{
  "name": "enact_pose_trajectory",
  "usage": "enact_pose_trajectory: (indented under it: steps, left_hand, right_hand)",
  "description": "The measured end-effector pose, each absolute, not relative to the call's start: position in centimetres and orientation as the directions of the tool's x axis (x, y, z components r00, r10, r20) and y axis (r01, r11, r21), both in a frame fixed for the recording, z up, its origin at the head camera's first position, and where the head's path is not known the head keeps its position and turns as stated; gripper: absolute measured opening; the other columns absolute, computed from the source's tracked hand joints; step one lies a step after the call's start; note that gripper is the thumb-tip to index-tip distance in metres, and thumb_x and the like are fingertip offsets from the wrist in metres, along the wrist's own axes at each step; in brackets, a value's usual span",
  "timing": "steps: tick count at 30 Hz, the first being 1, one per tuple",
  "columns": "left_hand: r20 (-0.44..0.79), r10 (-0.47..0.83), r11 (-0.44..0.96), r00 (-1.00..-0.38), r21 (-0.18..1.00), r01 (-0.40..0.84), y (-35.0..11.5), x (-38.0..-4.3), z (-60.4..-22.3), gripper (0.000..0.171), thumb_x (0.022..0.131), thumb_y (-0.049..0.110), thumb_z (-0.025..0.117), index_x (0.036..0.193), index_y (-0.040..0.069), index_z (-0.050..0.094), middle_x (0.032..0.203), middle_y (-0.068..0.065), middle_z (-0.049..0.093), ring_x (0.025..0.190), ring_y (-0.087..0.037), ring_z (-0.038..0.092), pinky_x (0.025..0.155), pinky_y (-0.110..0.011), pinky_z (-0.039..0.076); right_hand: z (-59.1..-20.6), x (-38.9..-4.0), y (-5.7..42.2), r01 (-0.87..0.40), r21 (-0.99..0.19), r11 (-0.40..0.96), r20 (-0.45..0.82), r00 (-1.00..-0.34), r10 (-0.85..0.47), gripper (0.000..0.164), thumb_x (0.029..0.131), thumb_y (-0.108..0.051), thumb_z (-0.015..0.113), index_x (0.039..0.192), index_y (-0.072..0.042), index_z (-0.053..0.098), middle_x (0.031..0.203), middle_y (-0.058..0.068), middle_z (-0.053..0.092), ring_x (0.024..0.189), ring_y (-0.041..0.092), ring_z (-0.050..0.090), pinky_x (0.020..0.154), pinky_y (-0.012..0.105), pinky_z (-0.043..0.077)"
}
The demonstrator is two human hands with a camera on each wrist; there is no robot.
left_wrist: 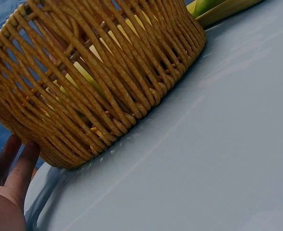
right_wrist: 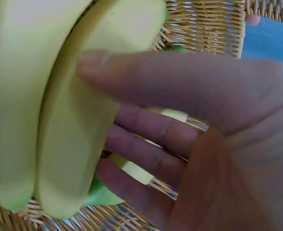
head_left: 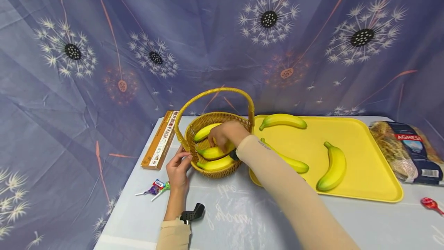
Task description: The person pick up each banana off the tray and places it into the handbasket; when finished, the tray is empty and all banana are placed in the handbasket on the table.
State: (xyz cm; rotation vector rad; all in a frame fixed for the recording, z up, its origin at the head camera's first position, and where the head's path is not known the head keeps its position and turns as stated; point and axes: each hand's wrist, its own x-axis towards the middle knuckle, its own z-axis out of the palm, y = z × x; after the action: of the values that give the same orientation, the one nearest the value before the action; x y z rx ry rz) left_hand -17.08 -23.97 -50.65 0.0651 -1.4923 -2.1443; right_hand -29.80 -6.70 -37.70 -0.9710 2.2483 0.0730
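A woven basket (head_left: 208,173) with a tall arched handle (head_left: 222,89) holds several yellow bananas. My right hand (head_left: 229,132) reaches down inside it. In the right wrist view its thumb lies across one banana (right_wrist: 67,144) and the other fingers come round the opposite side. Another banana (right_wrist: 14,96) lies right alongside, and a third one (head_left: 205,132) rests near the far left wall of the basket. My left hand (head_left: 178,169) is outside the basket at its left side. In the left wrist view, its extended fingers (left_wrist: 22,171) touch the wicker wall.
Right of the basket, a yellow tray (head_left: 367,165) bears several bananas. Beyond it lie a pasta bag (head_left: 406,151) and a red lollipop (head_left: 430,203). To the left are a long pasta box (head_left: 161,140) and lollipops (head_left: 154,189). A patterned curtain (head_left: 208,30) hangs behind the table.
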Motion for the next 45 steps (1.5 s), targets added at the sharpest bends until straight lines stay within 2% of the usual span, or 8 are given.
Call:
enact_pose_trajectory:
  steps: [8, 14, 18, 23, 27, 33, 39, 45]
  left_hand:
    - [0.250, -0.448, -0.272, -0.859, 0.877, 0.397, -24.0, -16.8, -50.5, 0.013, 0.080, -0.013, 0.064, 0.087, -0.023, 0.059, 0.132, -0.018, 0.055, 0.123, -0.032, 0.051, 0.077, -0.031, 0.056]
    - [0.257, -0.433, -0.276, -0.864, 0.875, 0.398, -24.0, -17.0, -50.6, 0.006, 0.081, -0.013, 0.064, 0.085, -0.017, 0.063, 0.133, -0.019, 0.054, 0.125, -0.032, 0.049, 0.080, -0.032, 0.055]
    - [0.249, -0.436, -0.284, -0.865, 0.874, 0.395, -23.7, -17.0, -50.5, 0.010, 0.080, -0.013, 0.064, 0.086, -0.020, 0.060, 0.133, -0.019, 0.054, 0.125, -0.031, 0.049, 0.080, -0.031, 0.055]
    - [0.246, -0.430, -0.278, -0.869, 0.880, 0.386, -23.8, -17.1, -50.5, 0.004, 0.080, -0.012, 0.065, 0.083, -0.013, 0.066, 0.133, -0.018, 0.055, 0.124, -0.030, 0.050, 0.081, -0.032, 0.055]
    - [0.242, -0.430, -0.277, -0.870, 0.882, 0.382, -24.0, -17.0, -50.5, 0.004, 0.080, -0.012, 0.065, 0.084, -0.014, 0.065, 0.132, -0.017, 0.055, 0.123, -0.030, 0.050, 0.080, -0.033, 0.055]
    - [0.226, -0.432, -0.290, -0.873, 0.882, 0.372, -24.0, -16.9, -50.5, 0.015, 0.081, -0.013, 0.065, 0.089, -0.023, 0.058, 0.134, -0.016, 0.055, 0.123, -0.030, 0.051, 0.078, -0.033, 0.056]
    - [0.225, -0.430, -0.296, -0.874, 0.880, 0.372, -24.1, -16.8, -50.6, 0.019, 0.081, -0.013, 0.065, 0.091, -0.026, 0.055, 0.134, -0.017, 0.054, 0.124, -0.030, 0.050, 0.079, -0.034, 0.056]
    - [0.216, -0.426, -0.306, -0.878, 0.879, 0.365, -24.0, -16.8, -50.5, 0.010, 0.080, -0.010, 0.067, 0.087, -0.017, 0.063, 0.134, -0.015, 0.055, 0.124, -0.029, 0.050, 0.081, -0.034, 0.055]
  right_hand:
    - [-38.4, -28.9, -6.9, -0.691, -0.246, 0.680, -0.571, -0.464, -0.678, 0.030, 0.083, -0.015, 0.075, 0.109, -0.025, 0.062, 0.114, -0.007, 0.053, 0.101, 0.015, 0.050, 0.078, 0.032, 0.047]
    - [-38.7, -28.8, -6.8, -0.681, -0.253, 0.687, -0.558, -0.477, -0.679, 0.029, 0.083, -0.012, 0.075, 0.106, -0.025, 0.062, 0.109, -0.007, 0.054, 0.097, 0.016, 0.050, 0.075, 0.031, 0.047]
    - [-38.9, -28.9, -6.6, -0.665, -0.261, 0.700, -0.571, -0.478, -0.667, 0.036, 0.084, -0.018, 0.074, 0.116, -0.026, 0.061, 0.122, -0.007, 0.054, 0.108, 0.015, 0.050, 0.084, 0.032, 0.047]
    - [-38.5, -28.7, -6.1, -0.628, -0.304, 0.716, -0.561, -0.490, -0.667, 0.049, 0.087, -0.027, 0.071, 0.134, -0.023, 0.055, 0.138, -0.005, 0.048, 0.128, 0.018, 0.043, 0.099, 0.036, 0.042]
    - [-37.7, -28.6, -5.6, -0.629, -0.354, 0.693, -0.476, -0.516, -0.712, 0.051, 0.087, -0.027, 0.070, 0.135, -0.017, 0.055, 0.132, -0.001, 0.054, 0.120, 0.016, 0.049, 0.094, 0.033, 0.045]
    - [-36.5, -29.1, -3.9, -0.645, -0.453, 0.616, -0.389, -0.479, -0.787, 0.044, 0.090, -0.022, 0.067, 0.132, -0.012, 0.057, 0.128, 0.007, 0.059, 0.115, 0.018, 0.054, 0.092, 0.031, 0.046]
    - [-35.1, -29.1, -0.8, -0.669, -0.475, 0.571, -0.307, -0.482, -0.821, 0.040, 0.092, -0.024, 0.066, 0.130, -0.016, 0.059, 0.119, 0.002, 0.063, 0.106, 0.012, 0.057, 0.086, 0.027, 0.048]
    - [-33.7, -28.4, 3.6, -0.676, -0.510, 0.532, -0.223, -0.493, -0.841, 0.035, 0.092, -0.022, 0.066, 0.126, -0.016, 0.061, 0.103, -0.006, 0.065, 0.093, 0.007, 0.059, 0.081, 0.028, 0.050]
